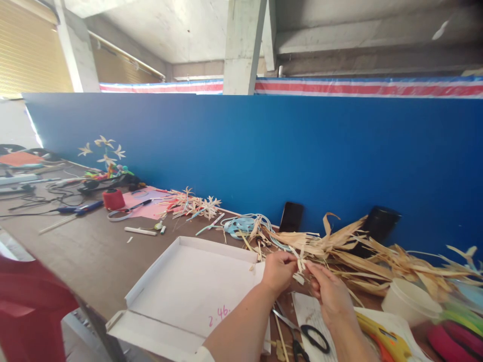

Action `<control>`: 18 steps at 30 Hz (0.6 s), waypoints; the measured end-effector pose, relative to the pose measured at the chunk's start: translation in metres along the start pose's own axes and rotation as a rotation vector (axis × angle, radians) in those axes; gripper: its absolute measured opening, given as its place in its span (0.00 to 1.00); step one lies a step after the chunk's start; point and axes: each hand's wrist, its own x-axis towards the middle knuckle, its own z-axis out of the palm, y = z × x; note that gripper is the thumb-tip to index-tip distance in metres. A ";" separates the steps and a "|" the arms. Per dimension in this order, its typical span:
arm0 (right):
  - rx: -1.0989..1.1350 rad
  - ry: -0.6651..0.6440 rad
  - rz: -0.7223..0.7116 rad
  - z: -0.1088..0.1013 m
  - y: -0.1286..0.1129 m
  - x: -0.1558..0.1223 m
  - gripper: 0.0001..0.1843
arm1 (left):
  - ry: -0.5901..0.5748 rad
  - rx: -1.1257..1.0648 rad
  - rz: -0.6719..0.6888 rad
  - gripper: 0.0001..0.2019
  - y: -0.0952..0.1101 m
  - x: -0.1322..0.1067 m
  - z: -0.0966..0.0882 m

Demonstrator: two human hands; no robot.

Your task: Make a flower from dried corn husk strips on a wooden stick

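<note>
Between my hands is a small pale flower [301, 262] with thin pointed petals, apparently made of dried husk. My left hand [278, 271] pinches it from the left side. The fingers of my right hand [327, 286] close on its petals from the right. Below my hands lie scissors [316, 339] with black handles, partly over a white sheet. Dried corn husks [362, 251] are heaped just beyond my right hand. A coil of light blue cord [245, 225] lies past my left hand.
An open white box [188, 286] sits left of my forearm. At right are a yellow glue gun [385, 334] and a white tub [409, 301]. A phone [292, 217] leans on the blue partition [226, 151]. Finished-looking flowers [206, 206] and a red thread spool [113, 199] lie farther left.
</note>
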 end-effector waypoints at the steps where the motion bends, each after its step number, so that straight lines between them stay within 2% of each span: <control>1: 0.001 0.002 0.005 0.000 -0.001 0.000 0.18 | 0.002 0.013 0.009 0.08 0.000 0.000 0.000; 10: 0.069 0.005 0.017 0.002 0.000 -0.001 0.16 | 0.019 0.124 0.073 0.08 0.001 0.000 -0.002; 18: 0.136 -0.066 0.032 -0.003 0.004 0.004 0.13 | 0.017 0.165 0.122 0.08 0.004 0.000 -0.003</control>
